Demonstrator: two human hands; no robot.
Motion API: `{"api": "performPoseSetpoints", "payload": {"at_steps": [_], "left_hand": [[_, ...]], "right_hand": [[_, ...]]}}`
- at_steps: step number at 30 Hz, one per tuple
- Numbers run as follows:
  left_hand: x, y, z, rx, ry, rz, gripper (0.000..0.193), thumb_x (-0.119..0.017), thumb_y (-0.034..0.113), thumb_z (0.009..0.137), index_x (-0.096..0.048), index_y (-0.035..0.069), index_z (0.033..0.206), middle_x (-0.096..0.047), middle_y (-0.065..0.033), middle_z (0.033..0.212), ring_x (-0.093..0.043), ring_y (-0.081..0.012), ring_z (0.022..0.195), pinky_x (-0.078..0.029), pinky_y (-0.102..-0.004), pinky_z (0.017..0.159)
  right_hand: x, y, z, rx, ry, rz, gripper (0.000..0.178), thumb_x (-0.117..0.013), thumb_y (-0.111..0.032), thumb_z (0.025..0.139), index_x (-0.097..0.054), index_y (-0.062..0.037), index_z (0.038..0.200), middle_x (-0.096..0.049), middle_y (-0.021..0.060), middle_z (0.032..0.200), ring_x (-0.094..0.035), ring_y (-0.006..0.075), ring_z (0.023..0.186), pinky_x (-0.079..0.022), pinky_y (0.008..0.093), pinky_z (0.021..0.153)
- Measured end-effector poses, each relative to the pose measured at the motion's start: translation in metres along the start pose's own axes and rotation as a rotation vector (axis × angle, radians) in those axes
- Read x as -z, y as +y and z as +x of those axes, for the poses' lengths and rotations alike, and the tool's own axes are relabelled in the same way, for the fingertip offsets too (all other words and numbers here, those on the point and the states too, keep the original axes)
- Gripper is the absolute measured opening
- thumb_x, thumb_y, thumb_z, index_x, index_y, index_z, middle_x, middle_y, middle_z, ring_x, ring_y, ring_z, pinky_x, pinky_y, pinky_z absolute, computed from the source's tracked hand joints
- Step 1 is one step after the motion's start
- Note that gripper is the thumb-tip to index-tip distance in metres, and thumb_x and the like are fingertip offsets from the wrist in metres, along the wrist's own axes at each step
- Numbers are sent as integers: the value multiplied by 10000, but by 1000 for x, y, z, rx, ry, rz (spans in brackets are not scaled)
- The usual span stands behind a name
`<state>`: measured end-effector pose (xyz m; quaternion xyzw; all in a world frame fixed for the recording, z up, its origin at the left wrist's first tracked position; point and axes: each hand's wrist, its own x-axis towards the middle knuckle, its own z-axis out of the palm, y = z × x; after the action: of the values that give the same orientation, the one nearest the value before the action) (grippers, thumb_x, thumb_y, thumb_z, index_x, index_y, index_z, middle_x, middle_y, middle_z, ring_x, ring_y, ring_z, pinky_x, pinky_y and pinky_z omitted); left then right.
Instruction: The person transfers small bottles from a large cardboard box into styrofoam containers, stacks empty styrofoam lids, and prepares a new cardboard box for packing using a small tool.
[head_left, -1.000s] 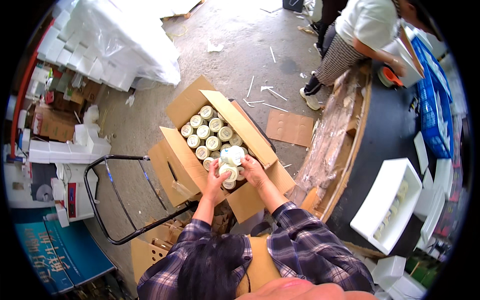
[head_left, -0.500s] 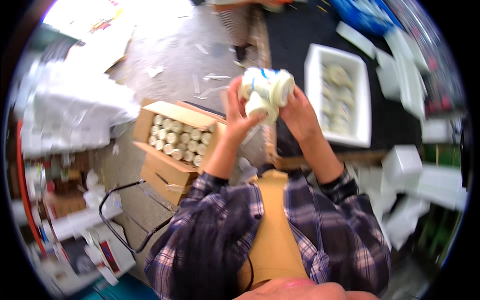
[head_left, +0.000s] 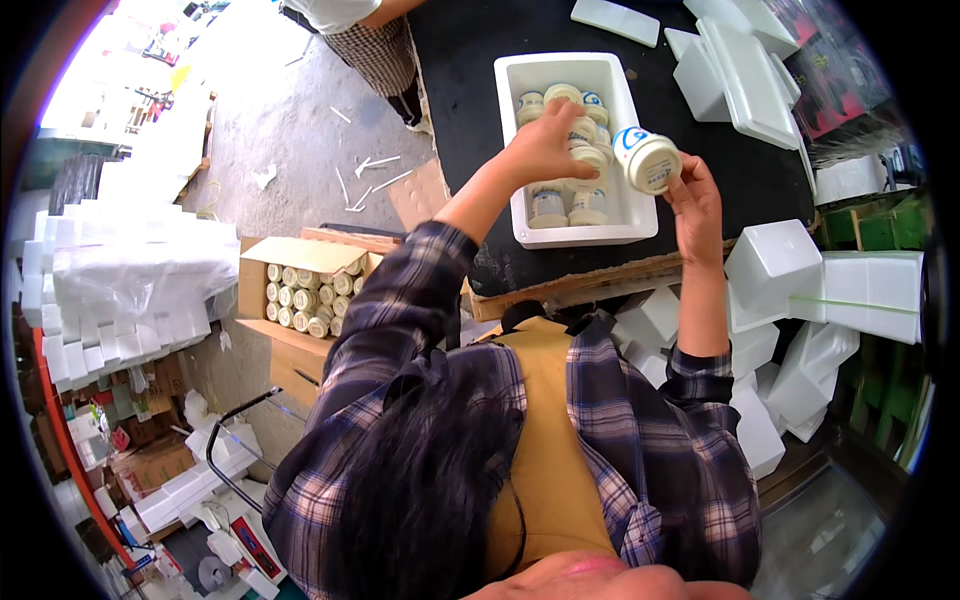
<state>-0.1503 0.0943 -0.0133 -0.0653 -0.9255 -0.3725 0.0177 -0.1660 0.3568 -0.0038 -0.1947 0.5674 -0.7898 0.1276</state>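
My right hand (head_left: 697,195) grips a white jar (head_left: 648,160) with a blue-marked label, tilted beside the right wall of a white foam box (head_left: 630,228). Inside the box stand several similar jars, among them an upright jar (head_left: 547,208) in the lower left corner. My left hand (head_left: 548,145) reaches into the box from the left, its fingers and thumb curved around two jars (head_left: 583,140) in the middle. The left palm partly hides the jars under it.
A cardboard box (head_left: 262,262) packed with jars stands at the left. The foam box rests on a black table (head_left: 455,120). Foam lids (head_left: 745,85) lie at the far right, and foam boxes (head_left: 775,270) are piled at the near right. Another person (head_left: 370,60) stands beyond the table.
The cluster of jars held up in both hands is now apart: my right hand has one jar beside the foam box, and my left hand has moved into the box. The view has shifted right.
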Motion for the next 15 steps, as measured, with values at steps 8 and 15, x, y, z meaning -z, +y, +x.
{"api": "performPoseSetpoints", "payload": {"at_steps": [8,15], "left_hand": [[-9,-16,15,35,-241,415,993,-845,290,671,-367,229,1539,-264,-139,1622,-481,-408,1342,-427,-468,1103],[82,-41,-69,-159,336,165,538,-723,174,837,-561,71,1340,-573,-169,1362,-527,-357,1276,-437,-436,1066]], "right_hand": [[-52,-10,-6,130,-460,-1002,294,-635,-3,825,-528,7,1099,-582,189,1176,-626,389,1048,-519,440,876],[-54,51,21,273,-762,-1245,290,-679,-21,805,-546,-12,1063,-575,160,1160,-600,371,1079,-543,431,858]]}}
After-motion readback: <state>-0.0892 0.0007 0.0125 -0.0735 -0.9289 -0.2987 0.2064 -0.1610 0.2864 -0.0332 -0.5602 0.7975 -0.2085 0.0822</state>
